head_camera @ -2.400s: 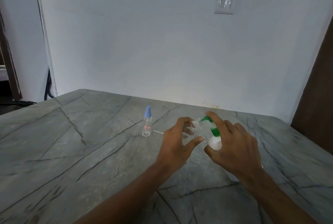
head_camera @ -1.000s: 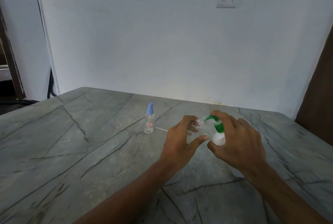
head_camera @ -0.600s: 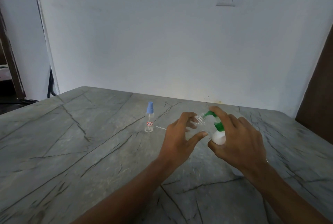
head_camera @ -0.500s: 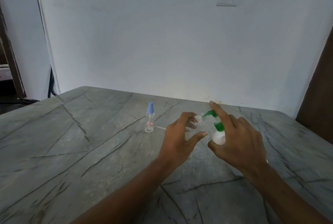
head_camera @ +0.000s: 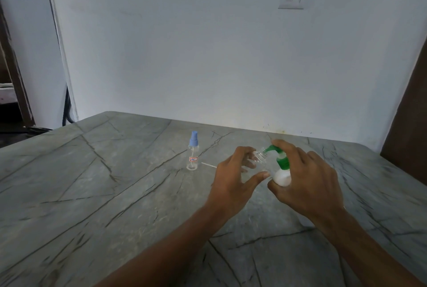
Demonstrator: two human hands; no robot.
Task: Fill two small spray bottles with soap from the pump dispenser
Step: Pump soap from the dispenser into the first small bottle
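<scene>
Left hand: fingers and thumb curled round the uncapped spray bottle, clear plastic, tilted so its threaded neck points up toward my right fingers. Right hand: wrapped round the pump dispenser, which has a white body and a green pump top. The index finger lies along the top of the pump head, the other fingers curl round the far side, and the thumb sits low on the near side. The green nozzle meets the open neck of the bottle, right between my two sets of fingers. Contents of the clear bottle: cannot tell. The dispenser's base is hidden behind my right hand, so I cannot tell whether it sits on the desk. The second spray bottle is upright on the desk to the left of my left fingers and apart from them, with a blue cap on and a small label on its side. A thin white tube lies flat on the desk between that bottle and my left fingers.
</scene>
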